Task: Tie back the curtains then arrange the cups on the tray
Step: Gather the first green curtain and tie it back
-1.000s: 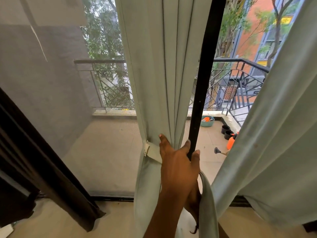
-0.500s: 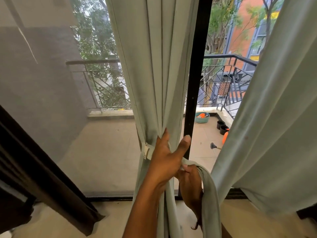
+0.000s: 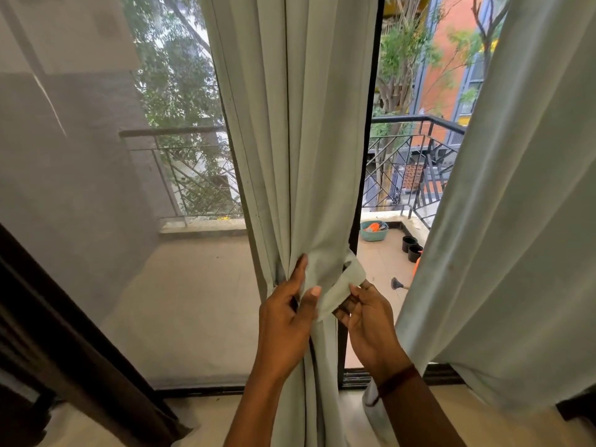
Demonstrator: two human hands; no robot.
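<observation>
A pale green curtain (image 3: 300, 140) hangs gathered in front of the black door frame (image 3: 371, 130). A matching fabric tie-back band (image 3: 342, 285) wraps around its right side at waist height. My left hand (image 3: 290, 317) grips the gathered curtain, thumb pressing on the band's near end. My right hand (image 3: 367, 321) pinches the band's other end just to the right. A second pale green curtain (image 3: 516, 221) hangs loose at the right. No cups or tray are in view.
A dark brown curtain (image 3: 64, 343) hangs at the lower left over a mesh screen (image 3: 80, 188). Beyond the glass lies a balcony with a railing (image 3: 416, 156), a teal basin (image 3: 374, 230) and black pots (image 3: 412, 248).
My right hand came out from behind the curtain and pulled the band around to the front. My left hand shifted down and left on the gathered fabric. The camera moved closer.
</observation>
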